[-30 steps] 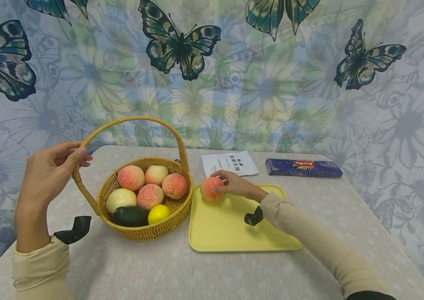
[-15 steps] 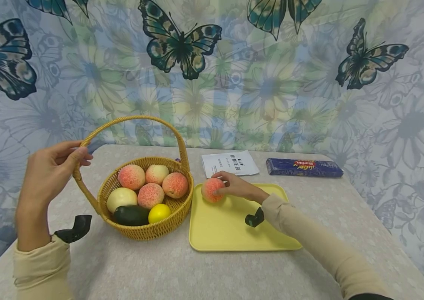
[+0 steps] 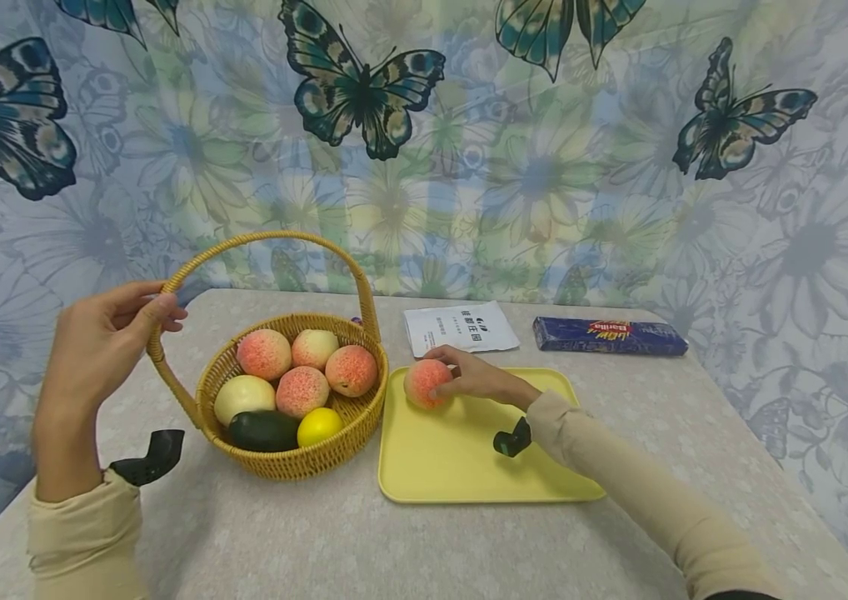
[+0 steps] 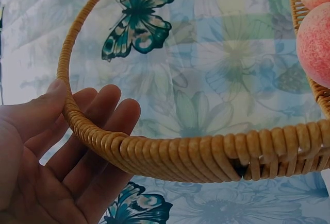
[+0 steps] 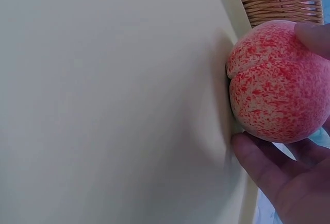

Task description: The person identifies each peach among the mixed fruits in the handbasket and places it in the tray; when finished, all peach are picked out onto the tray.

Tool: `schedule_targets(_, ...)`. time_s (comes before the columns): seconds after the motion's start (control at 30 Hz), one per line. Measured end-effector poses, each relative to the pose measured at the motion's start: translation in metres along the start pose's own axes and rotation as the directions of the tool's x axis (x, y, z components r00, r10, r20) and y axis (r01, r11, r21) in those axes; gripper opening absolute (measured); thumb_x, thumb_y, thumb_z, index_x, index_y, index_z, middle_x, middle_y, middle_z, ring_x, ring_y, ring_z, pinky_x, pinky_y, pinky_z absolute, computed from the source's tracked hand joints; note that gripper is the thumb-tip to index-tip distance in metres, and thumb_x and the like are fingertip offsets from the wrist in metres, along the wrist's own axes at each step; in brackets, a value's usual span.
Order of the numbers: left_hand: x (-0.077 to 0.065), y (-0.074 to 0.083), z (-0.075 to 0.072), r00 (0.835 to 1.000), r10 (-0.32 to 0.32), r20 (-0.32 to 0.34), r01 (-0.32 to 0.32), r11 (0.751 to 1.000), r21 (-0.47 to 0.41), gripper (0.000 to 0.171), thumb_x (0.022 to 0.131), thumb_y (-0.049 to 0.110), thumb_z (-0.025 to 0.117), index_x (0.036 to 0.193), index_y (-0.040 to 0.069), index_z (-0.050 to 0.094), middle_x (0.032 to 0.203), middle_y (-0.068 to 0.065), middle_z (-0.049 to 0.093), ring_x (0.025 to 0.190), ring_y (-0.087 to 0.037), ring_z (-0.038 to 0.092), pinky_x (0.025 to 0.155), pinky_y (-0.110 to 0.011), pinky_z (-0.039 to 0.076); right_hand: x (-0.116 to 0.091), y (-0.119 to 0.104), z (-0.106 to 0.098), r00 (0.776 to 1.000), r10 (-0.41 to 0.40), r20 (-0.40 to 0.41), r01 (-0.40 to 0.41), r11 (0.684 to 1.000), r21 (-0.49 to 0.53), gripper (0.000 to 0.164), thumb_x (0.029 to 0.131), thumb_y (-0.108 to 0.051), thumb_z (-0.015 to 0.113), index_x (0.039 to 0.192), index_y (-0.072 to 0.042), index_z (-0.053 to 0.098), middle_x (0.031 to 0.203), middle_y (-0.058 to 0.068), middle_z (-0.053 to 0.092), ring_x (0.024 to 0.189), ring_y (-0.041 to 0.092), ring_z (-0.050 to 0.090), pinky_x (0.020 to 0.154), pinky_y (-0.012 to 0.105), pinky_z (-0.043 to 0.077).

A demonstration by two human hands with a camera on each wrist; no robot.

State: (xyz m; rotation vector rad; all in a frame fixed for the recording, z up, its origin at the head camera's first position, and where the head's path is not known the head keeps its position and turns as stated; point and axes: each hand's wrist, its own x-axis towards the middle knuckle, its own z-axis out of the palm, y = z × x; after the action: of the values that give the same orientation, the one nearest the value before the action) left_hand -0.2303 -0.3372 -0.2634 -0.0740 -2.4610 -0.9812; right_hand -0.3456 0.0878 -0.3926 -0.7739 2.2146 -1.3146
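My left hand (image 3: 105,342) pinches the left side of the handle of a wicker basket (image 3: 304,467); in the left wrist view the thumb lies on one side of the wrapped handle (image 4: 170,157) and the fingers behind it. Inside the basket are several peaches (image 3: 301,392), a pale round fruit (image 3: 242,401), a dark green oblong vegetable (image 3: 262,432) and a yellow lemon-like fruit (image 3: 318,427). My right hand (image 3: 476,375) grips another peach (image 3: 426,384) at the far left corner of a yellow tray (image 3: 484,467). In the right wrist view, thumb and fingers lie around this peach (image 5: 278,85), low against the tray.
Behind the tray lies a white printed packet (image 3: 461,327). A dark blue Barilla box (image 3: 609,336) lies to its right near the table's back edge. The basket stands close against the tray's left side. A butterfly-print cloth (image 3: 424,208) hangs behind the table.
Almost nothing differs. The right hand and its peach have shifted very slightly to the right and nearer; the left hand keeps its hold on the handle.
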Motion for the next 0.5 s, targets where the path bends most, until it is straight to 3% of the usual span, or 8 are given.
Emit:
schedule_targets(0.13,-0.0022,0.0005,0.0001,1.0,0.005,-0.006,-0.005,1.0,-0.002,0.042,0.097,0.035,0.056,0.124,0.003,0.062,0.078,0.024,0.064,0.071,0.013,0.056,0.062,-0.006,0.041,-0.0005,-0.0002,0.0004,1.0,0.008,0.002,-0.008,1.0,-0.017,0.058,0.089,-0.012,0.067,0.14,-0.009,0.04,0.138,0.017,0.043,0.119,0.031,0.053,0.094,0.039,0.046)
schedule_targets(0.3,-0.0049,0.0019,-0.0007,1.0,0.007,-0.01,-0.007,1.0,-0.002,0.041,0.097,0.033,0.056,0.124,0.002,0.062,0.075,0.035,0.057,0.07,0.015,0.055,0.062,-0.005,0.041,-0.0019,0.0015,0.0013,1.0,0.011,0.003,-0.011,1.0,-0.027,0.059,0.089,-0.014,0.066,0.142,-0.009,0.04,0.136,0.016,0.045,0.12,0.03,0.051,0.095,0.039,0.046)
schedule_targets(0.5,-0.0079,0.0026,-0.0003,1.0,0.005,-0.013,-0.005,1.0,-0.002,0.041,0.097,0.033,0.056,0.124,0.003,0.062,0.075,0.033,0.057,0.07,0.015,0.055,0.062,-0.005,0.041,-0.0034,0.0041,0.0026,1.0,0.003,0.001,-0.003,0.999,-0.043,0.059,0.09,-0.014,0.065,0.143,-0.01,0.039,0.135,0.015,0.048,0.12,0.03,0.05,0.094,0.039,0.046)
